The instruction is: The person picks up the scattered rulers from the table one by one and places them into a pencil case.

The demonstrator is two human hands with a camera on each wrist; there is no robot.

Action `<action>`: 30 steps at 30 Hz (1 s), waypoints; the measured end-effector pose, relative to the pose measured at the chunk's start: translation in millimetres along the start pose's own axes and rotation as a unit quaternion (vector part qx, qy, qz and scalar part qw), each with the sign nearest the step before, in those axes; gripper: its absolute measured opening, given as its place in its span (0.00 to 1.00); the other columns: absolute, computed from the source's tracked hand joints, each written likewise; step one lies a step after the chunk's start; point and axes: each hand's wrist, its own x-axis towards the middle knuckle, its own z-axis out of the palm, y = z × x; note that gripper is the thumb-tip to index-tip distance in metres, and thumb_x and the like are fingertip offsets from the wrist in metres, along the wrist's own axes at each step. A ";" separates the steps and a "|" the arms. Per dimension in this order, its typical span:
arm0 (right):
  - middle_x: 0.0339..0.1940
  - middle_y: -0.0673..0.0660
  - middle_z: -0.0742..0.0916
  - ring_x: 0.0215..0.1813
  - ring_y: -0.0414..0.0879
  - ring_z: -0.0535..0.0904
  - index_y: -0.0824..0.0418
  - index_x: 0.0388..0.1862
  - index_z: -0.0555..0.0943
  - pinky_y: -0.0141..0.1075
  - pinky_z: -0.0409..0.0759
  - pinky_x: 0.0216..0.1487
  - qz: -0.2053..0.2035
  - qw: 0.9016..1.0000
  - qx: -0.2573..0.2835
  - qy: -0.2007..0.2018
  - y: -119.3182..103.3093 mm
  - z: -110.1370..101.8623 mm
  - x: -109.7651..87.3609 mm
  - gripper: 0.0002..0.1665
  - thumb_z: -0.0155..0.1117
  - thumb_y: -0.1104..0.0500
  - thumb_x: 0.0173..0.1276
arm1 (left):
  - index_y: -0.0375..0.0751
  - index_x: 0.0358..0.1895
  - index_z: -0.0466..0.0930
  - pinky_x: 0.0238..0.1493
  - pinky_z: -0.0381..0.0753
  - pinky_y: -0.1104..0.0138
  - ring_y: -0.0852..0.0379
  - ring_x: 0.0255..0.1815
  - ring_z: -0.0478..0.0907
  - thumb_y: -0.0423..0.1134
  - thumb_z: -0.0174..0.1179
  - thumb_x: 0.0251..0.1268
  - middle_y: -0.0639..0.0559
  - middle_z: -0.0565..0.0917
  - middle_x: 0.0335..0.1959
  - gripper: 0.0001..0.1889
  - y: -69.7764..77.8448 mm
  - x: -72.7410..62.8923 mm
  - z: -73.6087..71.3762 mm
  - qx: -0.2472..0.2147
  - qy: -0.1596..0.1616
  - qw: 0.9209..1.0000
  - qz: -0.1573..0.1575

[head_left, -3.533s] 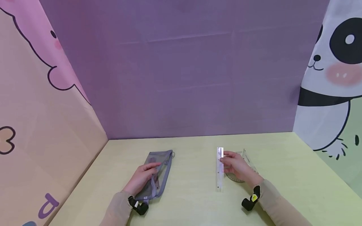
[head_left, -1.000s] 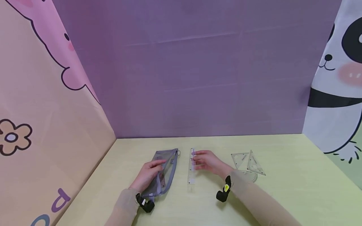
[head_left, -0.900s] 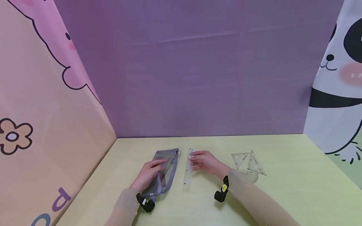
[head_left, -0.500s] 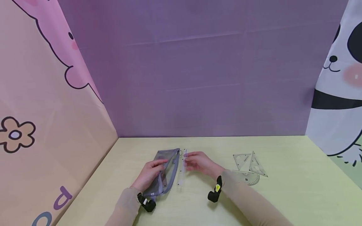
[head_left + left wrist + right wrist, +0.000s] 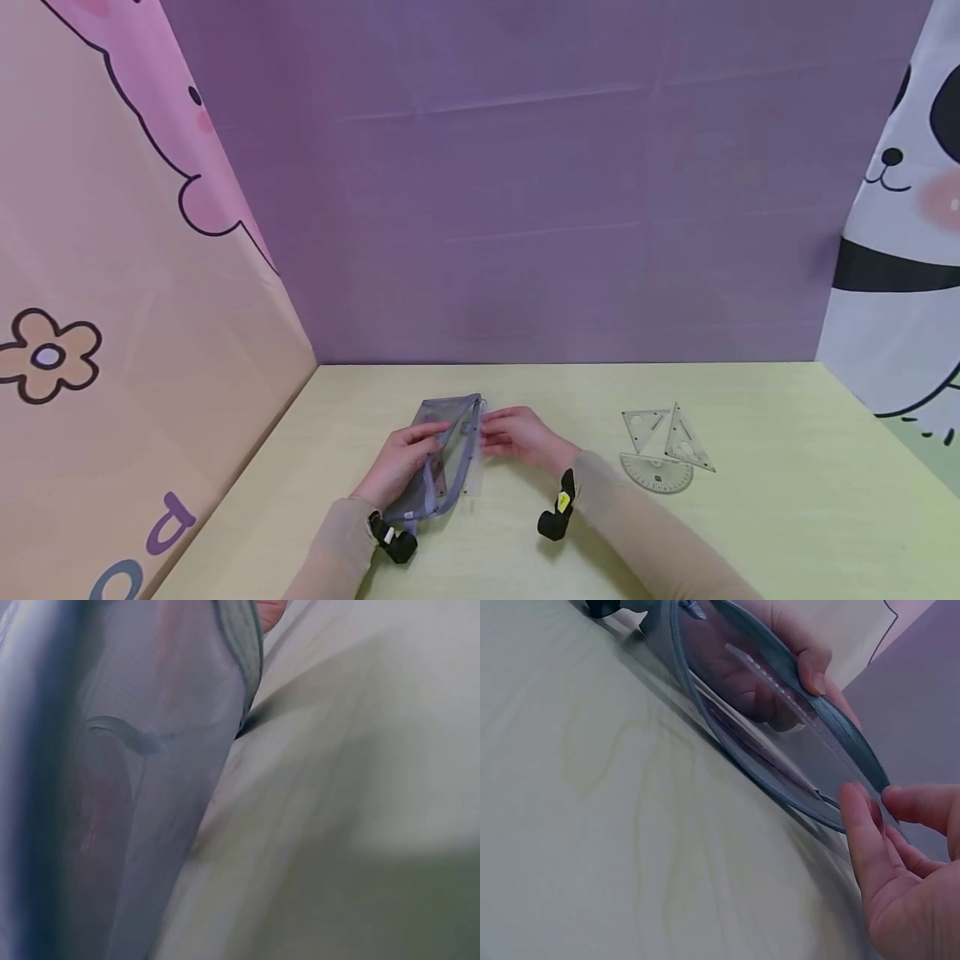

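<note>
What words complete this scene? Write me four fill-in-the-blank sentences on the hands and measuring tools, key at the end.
1. The left hand holds the mouth of the mesh pouch ___.
2. The right hand pinches a clear, straight ___ at that mouth.
3. Exactly ___ set squares lie on the table.
4. The half-round measuring tool beside them is a ___.

Missing words: open; ruler; two; protractor.

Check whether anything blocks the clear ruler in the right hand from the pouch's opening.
Nothing visible does. The left hand holds the pouch, which gapes open, and the ruler, pinched by the right hand, lines up with the opening. A flat item inside lies toward the lower edge, beside the ruler.
</note>
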 end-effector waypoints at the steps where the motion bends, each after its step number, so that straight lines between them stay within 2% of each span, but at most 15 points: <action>1: 0.28 0.58 0.85 0.30 0.44 0.83 0.82 0.55 0.72 0.37 0.82 0.37 -0.001 1.000 -0.004 -0.001 0.8 1.4 0.5 0.20 0.56 0.72 0.67 | 0.32 0.56 0.80 0.45 0.72 0.68 0.54 0.50 0.70 0.29 0.56 0.62 0.42 0.76 0.60 0.18 0.0 -0.1 -0.1 -0.001 0.002 1.000 -0.001; 7: 0.27 0.59 0.86 0.30 0.46 0.83 0.82 0.54 0.73 0.39 0.83 0.38 0.001 1.000 -0.015 0.004 7.8 7.4 6.1 0.19 0.57 0.72 0.66 | 0.33 0.57 0.80 0.49 0.70 0.65 0.53 0.52 0.69 0.29 0.56 0.63 0.43 0.75 0.61 0.19 -0.3 -0.9 -0.5 0.002 -0.002 1.000 0.001; 16: 0.28 0.62 0.87 0.29 0.47 0.84 0.80 0.50 0.76 0.41 0.83 0.37 -0.004 0.999 -0.029 0.041 11.4 18.6 10.7 0.16 0.60 0.72 0.64 | 0.34 0.57 0.80 0.52 0.69 0.64 0.54 0.55 0.68 0.29 0.56 0.62 0.43 0.75 0.62 0.19 0.3 0.1 0.5 0.005 -0.006 1.000 0.003; 22: 0.30 0.67 0.87 0.28 0.47 0.85 0.79 0.49 0.77 0.40 0.83 0.34 -0.007 0.997 -0.054 0.059 10.7 26.6 11.6 0.17 0.61 0.72 0.62 | 0.32 0.58 0.79 0.51 0.69 0.65 0.54 0.55 0.69 0.29 0.56 0.62 0.42 0.75 0.62 0.19 1.3 -0.7 0.2 0.006 -0.007 1.000 0.006; 30: 0.32 0.68 0.87 0.29 0.47 0.85 0.79 0.51 0.76 0.39 0.83 0.34 -0.003 0.996 -0.071 0.048 10.1 30.1 9.9 0.18 0.60 0.70 0.64 | 0.31 0.59 0.78 0.43 0.70 0.68 0.56 0.48 0.69 0.29 0.55 0.63 0.42 0.77 0.59 0.20 0.2 -0.9 -0.8 0.010 -0.017 1.000 0.012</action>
